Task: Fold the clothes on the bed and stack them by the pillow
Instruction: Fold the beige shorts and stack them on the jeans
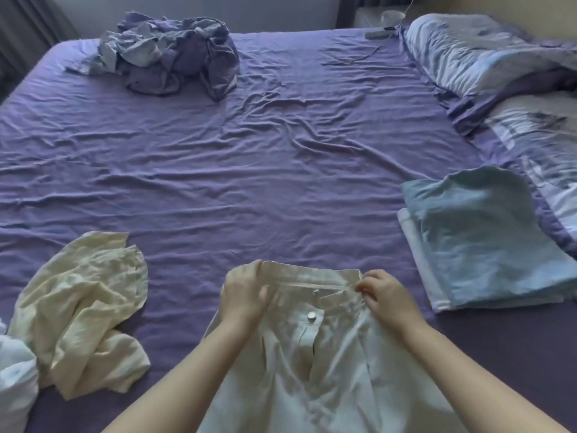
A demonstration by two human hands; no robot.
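Near edge of bed (281,135): left hand (245,293) and right hand (385,295) each pinch a waistband corner of cream trousers (312,354), fingers clenched on cloth, apparently stretching it flat for folding.

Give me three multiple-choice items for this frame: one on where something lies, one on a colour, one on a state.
1. Where does the folded light blue stack lie?
A. beside the pillows on the right
B. at the far left corner
C. on the floor

2. What colour is the bed sheet?
A. green
B. purple
C. red

3. What is the state of the pale trousers?
A. folded on the stack
B. crumpled at the far left
C. held at the waistband by both hands

Key: 1 A, the stack sits against the patterned pillows. 2 B, the sheet is purple throughout. 3 C, the left hand and right hand grip the waistband.
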